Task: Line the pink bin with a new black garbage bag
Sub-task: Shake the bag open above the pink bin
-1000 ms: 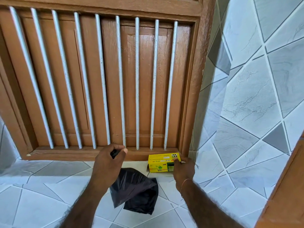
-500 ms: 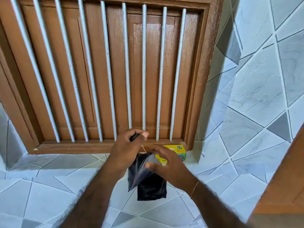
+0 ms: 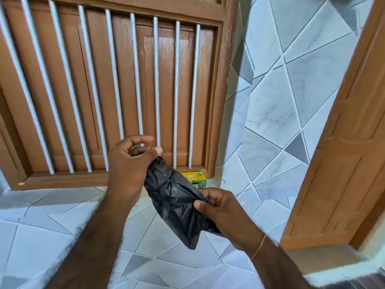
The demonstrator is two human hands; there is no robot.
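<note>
A folded black garbage bag hangs between both hands in front of me. My left hand pinches its top end between thumb and fingers, near the base of the wooden window. My right hand grips the bag's right edge lower down, thumb on the plastic. A yellow and green bag box sits on the tiled ledge just behind the bag, partly hidden by it. No pink bin is in view.
A brown wooden window frame with white vertical bars fills the wall ahead. Grey-white tiles cover the ledge and the right wall. An orange-brown wooden door stands at the right.
My right hand left the yellow box and took hold of the bag's lower right edge. My left hand lifted the bag higher, and my view shifted right, bringing the door into sight.
</note>
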